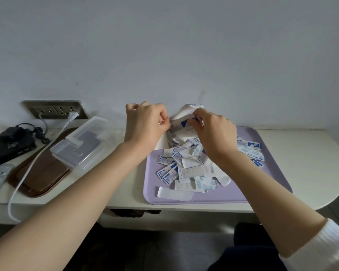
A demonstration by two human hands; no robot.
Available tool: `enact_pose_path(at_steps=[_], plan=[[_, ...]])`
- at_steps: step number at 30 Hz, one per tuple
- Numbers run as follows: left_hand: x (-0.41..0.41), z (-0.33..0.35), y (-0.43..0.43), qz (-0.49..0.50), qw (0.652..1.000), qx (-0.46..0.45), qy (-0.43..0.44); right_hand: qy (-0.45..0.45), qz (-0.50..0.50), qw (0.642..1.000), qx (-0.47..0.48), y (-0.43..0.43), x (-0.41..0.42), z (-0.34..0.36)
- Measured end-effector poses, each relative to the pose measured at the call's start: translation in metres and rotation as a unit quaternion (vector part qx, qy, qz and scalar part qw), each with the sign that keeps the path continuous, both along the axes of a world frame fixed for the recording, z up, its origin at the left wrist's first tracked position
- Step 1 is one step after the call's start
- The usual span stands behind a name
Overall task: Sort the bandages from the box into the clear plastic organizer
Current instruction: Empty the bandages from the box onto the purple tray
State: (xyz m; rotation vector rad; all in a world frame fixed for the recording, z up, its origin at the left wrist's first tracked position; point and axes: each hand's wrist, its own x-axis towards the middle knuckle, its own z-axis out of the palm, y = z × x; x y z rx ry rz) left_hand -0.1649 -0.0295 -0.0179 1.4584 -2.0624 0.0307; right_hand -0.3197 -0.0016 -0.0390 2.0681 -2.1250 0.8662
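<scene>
A white and blue bandage box (181, 118) is held tilted above the far edge of a lilac tray (262, 184). My left hand (145, 124) pinches the box's left edge and my right hand (213, 132) grips its right side. Under the box, a heap of wrapped bandages (186, 165), white with blue print, lies spread on the tray. More bandages (250, 151) lie to the right of my right wrist. The clear plastic organizer (80, 143) sits closed to the left, resting partly on a brown tray (37, 178).
A wall socket (55, 110) holds a white cable (27, 169) that runs across the brown tray and over the table's front edge. A black device with a cord (12, 145) sits at the far left. The cream table (311, 163) curves round on the right.
</scene>
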Motion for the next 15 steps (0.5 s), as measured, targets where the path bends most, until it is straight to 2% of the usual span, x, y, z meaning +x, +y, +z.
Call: enact_pose_path(at_steps=[8, 12, 15], plan=[[0.035, 0.002, -0.013, 0.076, 0.997, -0.013, -0.017, -0.015, -0.079, 0.997, 0.011, -0.012, -0.024, -0.008], [0.037, 0.003, -0.013, 0.078, 0.997, -0.010, 0.008, -0.024, -0.082, 0.996, 0.017, -0.015, -0.025, -0.014], [0.032, 0.002, -0.012, 0.071, 0.997, -0.008, 0.019, -0.023, -0.068, 0.997, -0.019, -0.017, -0.023, -0.016]])
